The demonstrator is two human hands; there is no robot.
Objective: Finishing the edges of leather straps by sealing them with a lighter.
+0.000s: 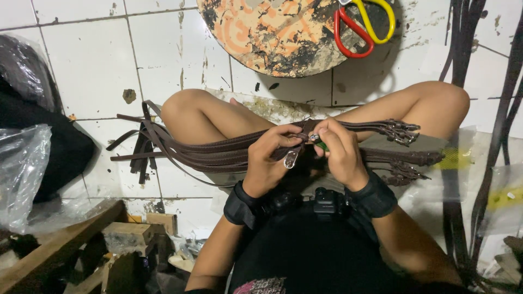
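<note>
White tiled floor (92, 71), grimy, chipped grout, stains near the middle. Person sits on it with bare knees spread, camera looking straight down the lap.

Biggest items: round paint-crusted orange and black board (278, 38) at top centre, lying flat on the tiles. Black bag or cloth heap (49, 147) at left edge, crumpled clear plastic sheet (19, 174) just in front of it. Rough wooden blocks and planks (81, 245) at lower left. Dark cords hang down the right edge (463, 65).

Bundle of dark brown leather straps (207, 155) lies across both thighs, loose ends fanning out past the left knee onto the tiles, metal clip ends (403, 133) stacked over the right thigh.

Red-and-yellow-handled scissors (362, 27) rest on the board's right rim, blades out of frame.

Left hand (269, 163): fingers curled tight, pinching one strap at mid-lap; small silver oval metal tag (291, 159) hangs just below the thumb. Black wrist band on it.

Right hand (340, 152): fingers closed narrow around a small green-handled tool (321, 145), its tip touching the strap between both thumbs. Can't tell the tool type, mostly hidden. Black wrist band here too.

Hands almost touching, directly above the strap bundle.
</note>
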